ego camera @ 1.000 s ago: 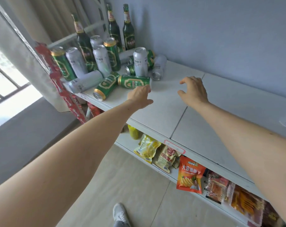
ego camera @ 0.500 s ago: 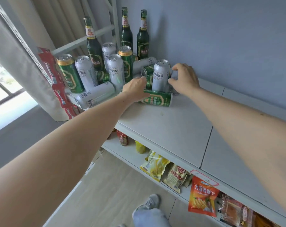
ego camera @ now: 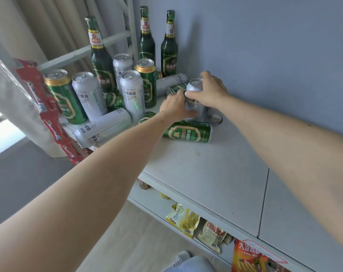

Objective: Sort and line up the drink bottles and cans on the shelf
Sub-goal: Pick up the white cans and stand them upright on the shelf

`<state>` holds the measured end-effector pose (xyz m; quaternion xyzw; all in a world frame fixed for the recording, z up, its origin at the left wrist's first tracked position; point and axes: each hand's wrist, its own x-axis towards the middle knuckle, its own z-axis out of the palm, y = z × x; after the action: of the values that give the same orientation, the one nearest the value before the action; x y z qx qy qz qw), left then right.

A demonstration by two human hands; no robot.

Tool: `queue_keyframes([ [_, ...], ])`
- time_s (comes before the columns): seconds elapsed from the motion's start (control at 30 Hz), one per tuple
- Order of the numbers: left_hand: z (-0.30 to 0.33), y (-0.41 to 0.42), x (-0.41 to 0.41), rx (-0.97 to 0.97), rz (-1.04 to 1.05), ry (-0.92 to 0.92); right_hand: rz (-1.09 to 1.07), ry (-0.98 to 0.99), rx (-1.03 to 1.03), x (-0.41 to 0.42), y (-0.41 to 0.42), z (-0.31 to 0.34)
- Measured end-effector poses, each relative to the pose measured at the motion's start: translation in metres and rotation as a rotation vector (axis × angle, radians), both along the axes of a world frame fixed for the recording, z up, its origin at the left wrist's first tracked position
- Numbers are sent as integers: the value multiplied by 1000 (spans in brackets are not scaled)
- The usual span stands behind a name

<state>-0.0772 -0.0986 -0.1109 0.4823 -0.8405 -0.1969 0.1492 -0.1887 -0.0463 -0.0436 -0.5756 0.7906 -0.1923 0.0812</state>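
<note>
Both hands now grip the upright silver can [ego camera: 194, 99]: right hand [ego camera: 210, 91], left hand [ego camera: 174, 107].

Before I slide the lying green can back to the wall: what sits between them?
In the head view, the upright silver can, gripped by the right hand, and a fallen silver can sit between the lying green can and the wall.

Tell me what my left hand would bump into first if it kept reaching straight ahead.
Most likely the upright silver can that the right hand grips; the left hand is already at its side, though actual contact is unclear.
</note>
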Motion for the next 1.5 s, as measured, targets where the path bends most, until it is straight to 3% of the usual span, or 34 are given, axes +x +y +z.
queue_keyframes([
  [0.6, 43, 33, -21, -61, -73, 125, -91, -125, -151, -19, 41, 38],
  [1.03, 71, 178, -96, -3, -313, 147, -307, -163, -207, -80, 212, 69],
  [1.5, 47, 377, -265, 138, -447, 154, -422, -126, -49, -244, 415, 56],
])
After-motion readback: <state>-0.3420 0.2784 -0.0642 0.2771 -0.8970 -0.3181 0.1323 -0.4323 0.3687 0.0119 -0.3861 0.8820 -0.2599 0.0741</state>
